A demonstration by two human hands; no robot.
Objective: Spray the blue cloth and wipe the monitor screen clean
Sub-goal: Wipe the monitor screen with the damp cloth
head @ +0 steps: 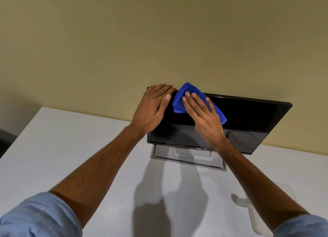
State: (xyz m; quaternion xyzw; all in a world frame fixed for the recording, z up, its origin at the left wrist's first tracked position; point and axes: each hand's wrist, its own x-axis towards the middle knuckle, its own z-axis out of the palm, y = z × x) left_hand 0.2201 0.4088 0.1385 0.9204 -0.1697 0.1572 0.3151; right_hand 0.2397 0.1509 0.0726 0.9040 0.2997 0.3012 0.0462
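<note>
A black monitor with a dark screen stands on a silver base on the white table. My left hand grips the monitor's top left corner, fingers over the upper edge. My right hand lies flat on a folded blue cloth, pressing it against the upper left part of the screen. A white spray bottle lies near the front right, partly hidden under my right forearm.
The white table stretches wide on the left and in front of the monitor. A beige wall rises right behind the screen. A dark object sits past the table's left edge.
</note>
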